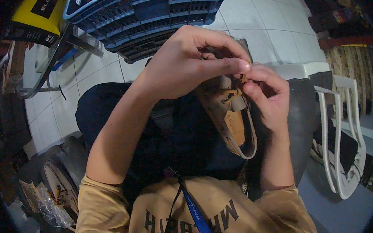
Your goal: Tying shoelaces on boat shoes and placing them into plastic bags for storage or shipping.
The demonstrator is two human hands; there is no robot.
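A tan boat shoe [219, 112] rests on my lap, its heel toward me and its toe partly hidden behind my hands. A yellowish-brown shoelace [230, 93] runs through the eyelets near its tongue. Above the shoe, my left hand [188, 64] is closed, thumb and forefinger pinching a short upright piece of the lace. My right hand [269, 90] meets it from the right, fingers curled and also pinching at the lace. The fingertips of both hands nearly touch. What lies under my left palm is hidden.
A blue plastic crate [147, 8] stands on a dark one ahead on the tiled floor [271, 40]. A yellow and black package [37, 12] is at the far left. Another laced shoe [60, 185] lies by clear plastic at lower left. A white plastic chair [343, 129] stands at right.
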